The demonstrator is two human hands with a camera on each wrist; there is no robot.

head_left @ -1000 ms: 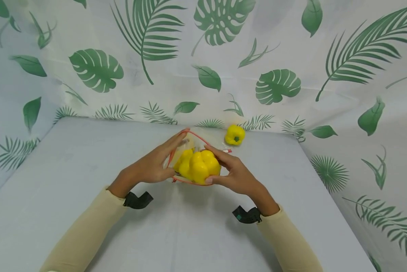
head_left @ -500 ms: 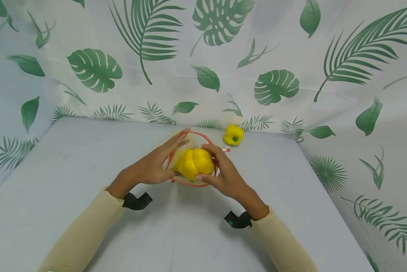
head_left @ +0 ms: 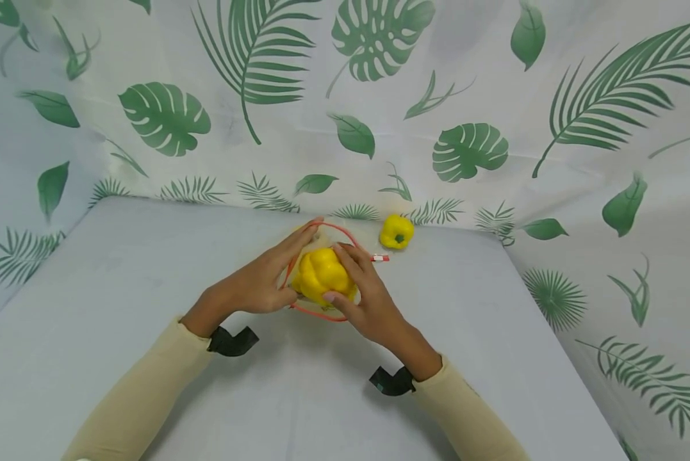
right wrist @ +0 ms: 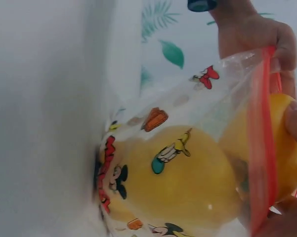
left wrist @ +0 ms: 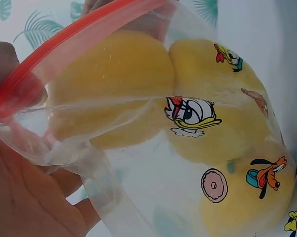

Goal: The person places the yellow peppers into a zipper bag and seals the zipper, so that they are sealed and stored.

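A clear zip bag [right wrist: 261, 148] with a red rim and cartoon prints stands with its mouth spread. My left hand [head_left: 255, 282] grips the rim at the left, the thumb over the red edge. My right hand [head_left: 373, 304] holds a yellow bell pepper [head_left: 320, 269] that sits partly inside the mouth. In the right wrist view the fingers reach in past the rim. Lower in the bag lie more yellow peppers [right wrist: 180, 173], seen through the plastic; their count is unclear.
Another yellow bell pepper [head_left: 396, 232] lies on the pale table [head_left: 166, 256] near its back edge, right of the bag. Beside the rim shows a small red and white piece [head_left: 381, 258]. A leaf-patterned cloth [head_left: 298, 147] hangs behind the table.
My right hand has moved left with the bell pepper, bringing it into the bag's mouth. The left hand has kept its hold on the rim.
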